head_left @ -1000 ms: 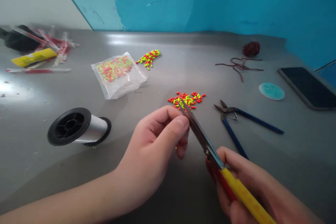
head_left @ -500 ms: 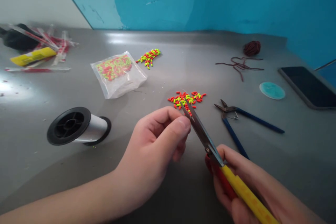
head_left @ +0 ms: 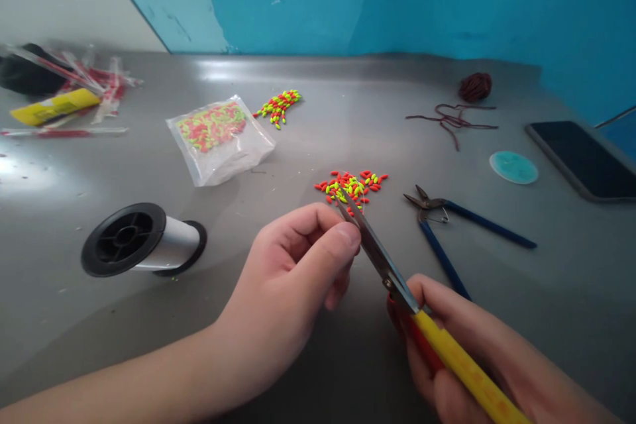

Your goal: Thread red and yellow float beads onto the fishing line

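Blue wall [head_left: 397,0] tops the frame. Scissors [head_left: 424,326] slant from lower right to centre, tips pointing upper left, my right hand [head_left: 491,344] gripping them. My left hand [head_left: 293,278] pinches; on what, I cannot tell.

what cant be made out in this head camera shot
- Head view: anything pinched by the left hand, hidden by the hand itself.
- Head view: handle ends of the metal scissors with yellow and red grips, cut off by the bottom edge and partly covered by the right hand.
- Head view: one end of the black rectangular phone, cut off by the right edge.
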Demonstrator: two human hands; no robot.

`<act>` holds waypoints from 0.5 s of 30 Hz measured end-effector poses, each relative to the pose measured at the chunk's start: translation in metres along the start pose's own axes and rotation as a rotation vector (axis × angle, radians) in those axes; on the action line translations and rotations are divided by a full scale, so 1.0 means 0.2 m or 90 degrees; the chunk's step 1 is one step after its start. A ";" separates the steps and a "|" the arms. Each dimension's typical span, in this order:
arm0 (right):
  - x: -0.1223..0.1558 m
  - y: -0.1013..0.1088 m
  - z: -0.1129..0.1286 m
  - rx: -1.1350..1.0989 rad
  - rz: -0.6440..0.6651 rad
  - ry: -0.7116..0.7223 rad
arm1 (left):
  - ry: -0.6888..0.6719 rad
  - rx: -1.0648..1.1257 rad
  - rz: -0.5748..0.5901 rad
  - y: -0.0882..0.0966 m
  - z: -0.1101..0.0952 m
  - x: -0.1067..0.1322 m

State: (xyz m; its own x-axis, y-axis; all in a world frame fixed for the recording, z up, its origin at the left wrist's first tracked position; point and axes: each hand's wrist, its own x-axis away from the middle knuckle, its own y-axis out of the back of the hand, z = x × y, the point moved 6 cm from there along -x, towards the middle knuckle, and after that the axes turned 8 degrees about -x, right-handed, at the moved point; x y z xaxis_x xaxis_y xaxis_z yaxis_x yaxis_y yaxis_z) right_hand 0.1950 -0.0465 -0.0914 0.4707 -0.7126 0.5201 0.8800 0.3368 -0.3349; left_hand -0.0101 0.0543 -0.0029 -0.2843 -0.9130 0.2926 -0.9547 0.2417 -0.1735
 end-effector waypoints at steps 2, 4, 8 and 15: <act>0.00 -0.01 0.01 0.002 0.013 -0.018 | -0.001 -0.003 -0.005 0.00 0.00 0.00; 0.00 -0.02 0.03 0.000 0.023 -0.026 | 0.000 -0.017 -0.024 0.00 -0.02 -0.01; -0.02 -0.05 0.09 -0.005 0.039 -0.025 | -0.005 -0.045 -0.056 -0.02 -0.06 -0.05; -0.02 -0.04 0.09 -0.007 0.049 -0.039 | 0.002 -0.024 -0.049 -0.02 -0.06 -0.04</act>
State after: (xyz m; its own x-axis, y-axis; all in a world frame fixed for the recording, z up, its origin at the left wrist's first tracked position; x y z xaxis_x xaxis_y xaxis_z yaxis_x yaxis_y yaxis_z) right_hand 0.1863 -0.0359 -0.0772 0.5405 -0.6454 0.5398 0.8403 0.3828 -0.3839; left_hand -0.0049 0.0647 0.0072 -0.2102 -0.9282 0.3071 -0.9764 0.1833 -0.1143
